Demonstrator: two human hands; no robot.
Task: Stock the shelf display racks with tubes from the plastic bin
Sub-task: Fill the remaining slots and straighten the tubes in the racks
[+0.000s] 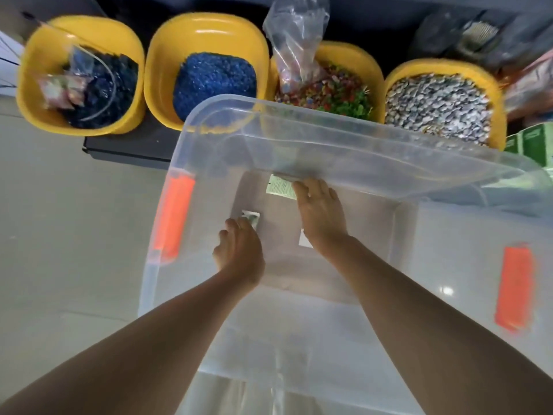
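Both hands reach deep into the clear plastic bin (299, 139), which is nearly empty. The left hand (239, 250) has its fingers curled onto a small tube (251, 218); the right hand (320, 214) lays nearly straight fingers on a pale green packet (279, 187) by the far wall. I'd worry the flat packet slides away rather than lifting, since nothing pinches it yet.

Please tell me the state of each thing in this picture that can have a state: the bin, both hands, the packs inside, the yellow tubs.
plastic bin: lid off, nearly empty.
left hand: inside the bin, fingers on a small pack.
right hand: inside the bin, fingers on a pale green pack.
yellow tubs: four, uncovered, filled with gravel.
clear bag: standing in the third tub.
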